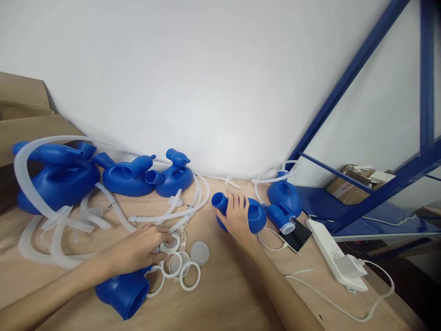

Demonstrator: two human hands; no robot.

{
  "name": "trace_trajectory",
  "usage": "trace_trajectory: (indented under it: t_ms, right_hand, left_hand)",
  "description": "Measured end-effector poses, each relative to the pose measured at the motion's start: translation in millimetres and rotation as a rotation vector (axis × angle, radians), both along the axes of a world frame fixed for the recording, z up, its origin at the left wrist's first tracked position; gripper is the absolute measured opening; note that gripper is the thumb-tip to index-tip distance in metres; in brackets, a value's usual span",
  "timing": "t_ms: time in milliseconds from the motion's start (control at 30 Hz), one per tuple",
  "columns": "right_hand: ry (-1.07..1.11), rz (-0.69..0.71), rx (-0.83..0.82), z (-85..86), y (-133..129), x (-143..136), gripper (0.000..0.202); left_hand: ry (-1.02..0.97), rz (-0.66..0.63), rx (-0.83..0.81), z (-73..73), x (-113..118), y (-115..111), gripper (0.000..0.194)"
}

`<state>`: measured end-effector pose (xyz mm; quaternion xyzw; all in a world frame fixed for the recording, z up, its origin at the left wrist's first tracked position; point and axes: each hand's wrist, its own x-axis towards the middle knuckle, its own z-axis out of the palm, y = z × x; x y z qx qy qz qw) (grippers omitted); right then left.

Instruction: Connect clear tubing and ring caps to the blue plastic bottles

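My right hand (pixel 237 216) is wrapped over a blue bottle (pixel 257 216) that lies on the wooden table, its round mouth facing up and left. Over the pile of white rings (pixel 190 276), my left hand (pixel 151 246) has thumb and fingers closing on a ring (pixel 171 243). Beside the rings lies a round translucent disc (pixel 200 253). Below my left hand is a blue funnel-shaped part (pixel 124 292), its wide opening toward the lower right.
Several blue bottles (pixel 129 178) and clear tubes (pixel 31 184) line the back left, near a cardboard box (pixel 27 124). At right are another blue bottle (pixel 284 198), a phone (pixel 296 236), a power strip (pixel 334 255) with cables, and a blue metal rack (pixel 347 78).
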<state>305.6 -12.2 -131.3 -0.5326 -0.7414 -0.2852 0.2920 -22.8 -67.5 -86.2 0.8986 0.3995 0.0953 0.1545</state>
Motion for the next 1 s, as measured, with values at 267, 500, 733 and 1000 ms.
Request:
trace_trajectory:
  t_ms: [267,500,733,1000]
  right_hand:
    - [-0.228,0.907,-0.425,-30.2,-62.9,-16.4,0.079]
    - [-0.11,0.844,-0.792,-29.7,-52.1,-54.4,0.124]
    - [-0.084,0.843,-0.945,-27.9,-34.5,-68.7,0.118]
    - [-0.074,0.83,-0.897,-31.7,-47.8,-54.5,0.103]
  left_hand:
    - [0.121,-0.155,0.306,-47.9,-103.8,-44.8,0.105]
    - [0.073,0.043,0.529,-97.3,-98.9,-73.4,0.085]
    - [-0.045,0.155,0.554,-94.8,-63.2,-82.6,0.097]
    - [-0.149,0.138,0.246,-92.4,-90.5,-67.3,0.099]
